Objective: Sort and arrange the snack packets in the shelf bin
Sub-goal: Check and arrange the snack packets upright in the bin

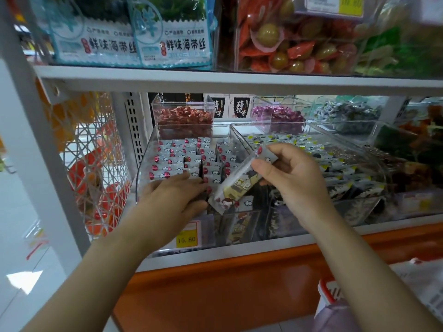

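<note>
Reading "15.80", a yellow price tag [186, 239] sits just below the left hand [172, 195], whose straight fingers press flat on rowed packets [167, 159] in the clear bin [143, 164], while beside it the right hand [290, 178] pinches a tilted snack packet [236, 185] by its upper end, and bags [172, 41] far above read "鲜味海带丝".

Pale blue seaweed bags [172, 37] stand on the upper shelf [215, 77] beside a clear box [299, 51] of red and green wrapped snacks. Lower down at the back, small boxes hold red sweets [183, 115] and purple sweets [278, 116]. A yellow price label [187, 239] reads 16.80.
</note>
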